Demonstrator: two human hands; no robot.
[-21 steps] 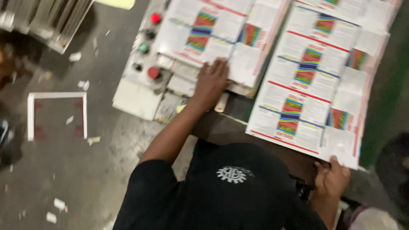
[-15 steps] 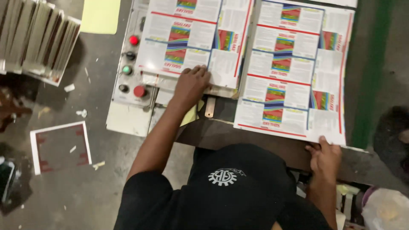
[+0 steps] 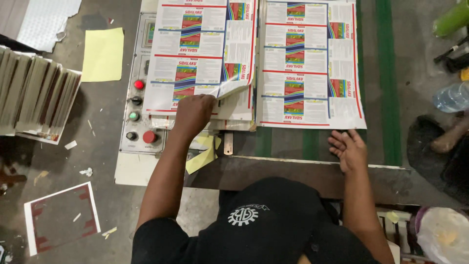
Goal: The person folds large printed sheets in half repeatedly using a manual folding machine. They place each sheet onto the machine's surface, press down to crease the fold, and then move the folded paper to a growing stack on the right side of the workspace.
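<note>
Left stack of printed sheets [image 3: 205, 54] lay at the machine bed's near edge beside the control panel [image 3: 138, 115]; left hand [image 3: 193, 115] pinched its curled top sheet. Right hand [image 3: 348, 149] lay open, fingertips just below the right stack [image 3: 310, 63].

Lighting: even, moderately dim indoor light from overhead. Shadows: soft, short. Glare: faint sheen on printed sheets [image 3: 312, 63]. Focus: centre sharp; slight softness and darkening toward the corners. Distortion: mild wide-angle bending at the edges.
</note>
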